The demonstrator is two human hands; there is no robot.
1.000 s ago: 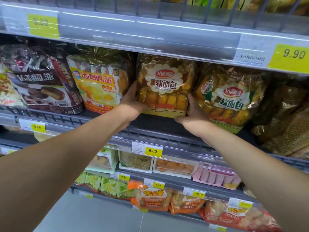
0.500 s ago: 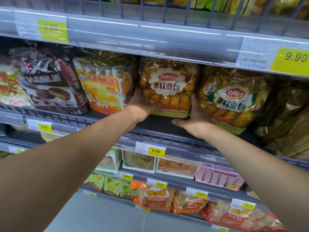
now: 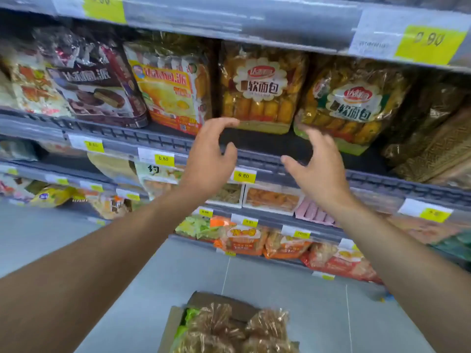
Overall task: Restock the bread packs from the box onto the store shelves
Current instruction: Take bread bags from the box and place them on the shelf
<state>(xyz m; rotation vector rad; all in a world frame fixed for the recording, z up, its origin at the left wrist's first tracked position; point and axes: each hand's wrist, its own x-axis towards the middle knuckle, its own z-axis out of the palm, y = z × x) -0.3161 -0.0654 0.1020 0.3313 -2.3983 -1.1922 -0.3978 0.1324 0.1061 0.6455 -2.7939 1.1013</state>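
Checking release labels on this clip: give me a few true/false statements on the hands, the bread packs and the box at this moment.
1. The orange bread pack stands between a yellow pack and a green-trimmed bread pack. True.
2. Both hands grip the orange bread pack. False: the left hand and right hand are open, holding nothing; the pack stands on the shelf.
3. The box on the floor holds packs. True.
4. The price tag between the hands reads 9.90. False: it reads 6.80.

Left hand and right hand outstretched, fingers loosely spread.
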